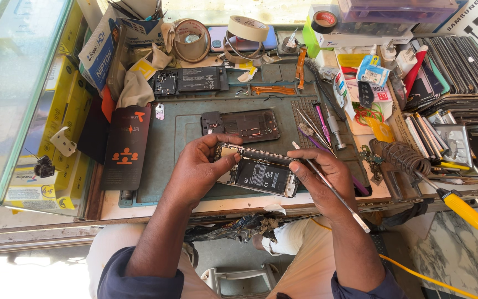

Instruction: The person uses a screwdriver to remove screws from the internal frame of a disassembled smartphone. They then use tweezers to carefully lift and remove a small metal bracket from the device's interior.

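Note:
An opened phone [261, 173] with its back removed, showing a black battery and boards, sits tilted above the grey-green work mat [167, 138]. My left hand [197, 166] grips its left side, thumb on the top edge. My right hand [319, 174] holds the phone's right edge and also pinches a thin metal tool [333, 191] whose tip rests near the phone's upper right corner.
A black phone back frame [244, 124] lies just behind. Another open phone body [192, 80] sits farther back. Tweezers and pens [322, 124] lie right of the mat. A soldering iron in its coil stand [405, 158] is at right. Tape rolls [247, 27], boxes and stacked screens crowd the back.

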